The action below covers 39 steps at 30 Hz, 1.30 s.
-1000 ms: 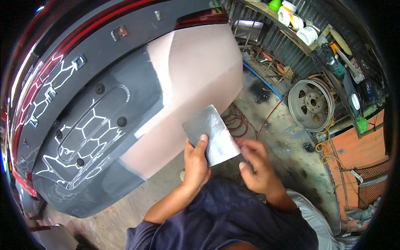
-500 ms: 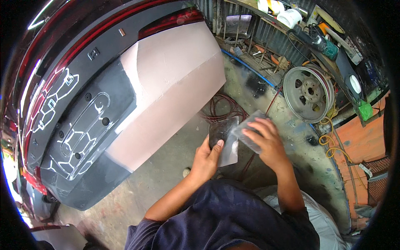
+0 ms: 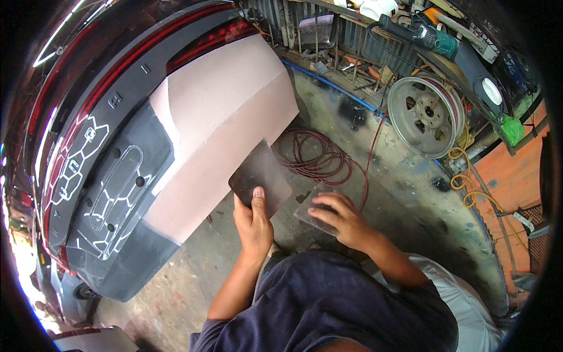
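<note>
My left hand [image 3: 253,226] holds a thin flat plate [image 3: 271,183], dark on one side and greyish, partly see-through on the other. Its thumb presses on the lower edge, and the other fingers are behind. To the right, my right hand [image 3: 347,222] grips a smaller flat grey plate [image 3: 306,215], its fingers over the top. The two plates are apart, with a narrow gap between them. Beyond my left hand is a car's trunk lid and rear panel, with a pale pink coated area [image 3: 220,126] beside dark grey paint [image 3: 138,234]. The larger plate's far corner overlaps that panel in view.
A dark red hose [image 3: 316,154] lies coiled on the concrete floor. A bare wheel rim [image 3: 425,114] leans at the right, near a yellow hose [image 3: 469,196]. A teal power tool [image 3: 437,42] rests on a cluttered shelf. An orange panel [image 3: 498,193] stands at far right.
The plates overlapped before and are now separated. My left hand has swung left and up with its plate, toward the car. My right hand has come left and down.
</note>
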Available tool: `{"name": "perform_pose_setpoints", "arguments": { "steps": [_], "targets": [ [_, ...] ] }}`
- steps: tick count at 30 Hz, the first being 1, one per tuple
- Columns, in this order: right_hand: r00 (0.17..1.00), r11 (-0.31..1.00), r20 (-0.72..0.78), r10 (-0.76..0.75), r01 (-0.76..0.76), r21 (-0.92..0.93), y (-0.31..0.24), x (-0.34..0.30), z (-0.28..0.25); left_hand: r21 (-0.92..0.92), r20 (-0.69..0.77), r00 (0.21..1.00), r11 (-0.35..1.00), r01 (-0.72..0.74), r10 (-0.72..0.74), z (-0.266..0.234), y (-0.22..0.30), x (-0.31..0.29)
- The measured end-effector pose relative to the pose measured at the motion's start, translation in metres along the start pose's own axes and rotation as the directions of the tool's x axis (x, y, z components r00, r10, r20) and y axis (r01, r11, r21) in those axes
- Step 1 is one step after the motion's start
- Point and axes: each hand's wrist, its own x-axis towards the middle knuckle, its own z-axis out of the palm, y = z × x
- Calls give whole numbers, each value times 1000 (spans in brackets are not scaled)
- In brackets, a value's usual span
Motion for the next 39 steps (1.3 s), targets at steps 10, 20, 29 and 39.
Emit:
{"name": "perform_pose_setpoints", "arguments": {
  "steps": [10, 20, 29, 39],
  "targets": [
    [992, 990, -94, 88, -76, 115, 6, -14, 17, -412, 24, 877, 794, 446, -480, 9, -22, -16],
    [993, 925, -115, -26, -20, -379, -5, 29, -24, 64, 39, 998, 997, -45, 42, 12, -7, -1],
    [835, 595, 58, 548, -437, 675, 60, 6, 48, -15, -155, 964, 975, -220, 215, -8, -2, 73],
    [728, -479, 375, 575, -72, 875, 137, 43, 25, -10, -169, 984, 998, 62, -63, -60, -58, 72]
  ]
}}
